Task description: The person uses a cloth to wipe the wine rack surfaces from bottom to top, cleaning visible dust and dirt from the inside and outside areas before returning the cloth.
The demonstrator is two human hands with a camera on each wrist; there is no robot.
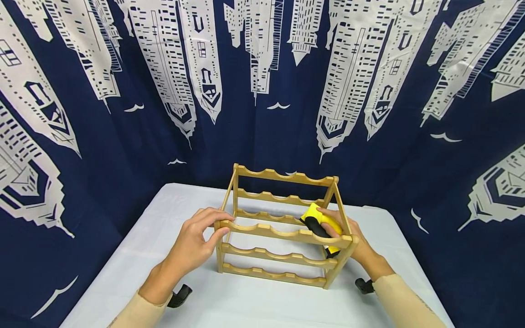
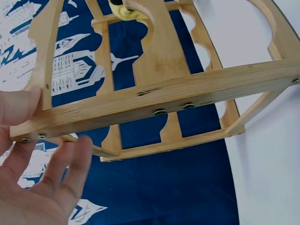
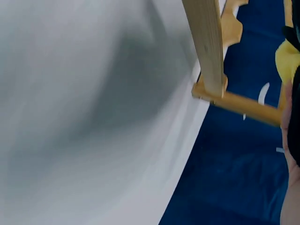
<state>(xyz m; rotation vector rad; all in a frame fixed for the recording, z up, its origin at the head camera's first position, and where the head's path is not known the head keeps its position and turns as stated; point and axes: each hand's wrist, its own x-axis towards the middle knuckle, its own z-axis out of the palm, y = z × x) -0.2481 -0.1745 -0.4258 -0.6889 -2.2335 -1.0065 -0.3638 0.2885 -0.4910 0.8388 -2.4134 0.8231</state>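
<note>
A light wooden wine rack (image 1: pixel 283 234) with scalloped rails stands on the white table. My left hand (image 1: pixel 193 239) grips its near left upper corner, with the thumb on one side and fingers on the other; in the left wrist view the thumb (image 2: pixel 18 107) lies against the end of the side bar. At the rack's right end, my right hand (image 1: pixel 357 241) reaches in from outside and holds a soft yellow-and-black thing (image 1: pixel 315 213). Part of that thing hangs behind the front top rail. The right wrist view catches only its yellow edge (image 3: pixel 287 61) and black part.
The white tabletop (image 1: pixel 172 218) carries the rack, and its far edge runs close behind it. A dark blue cloth with white buildings (image 1: pixel 262 132) hangs around the table. Black wrist-worn pieces (image 1: pixel 179 296) sit under both forearms.
</note>
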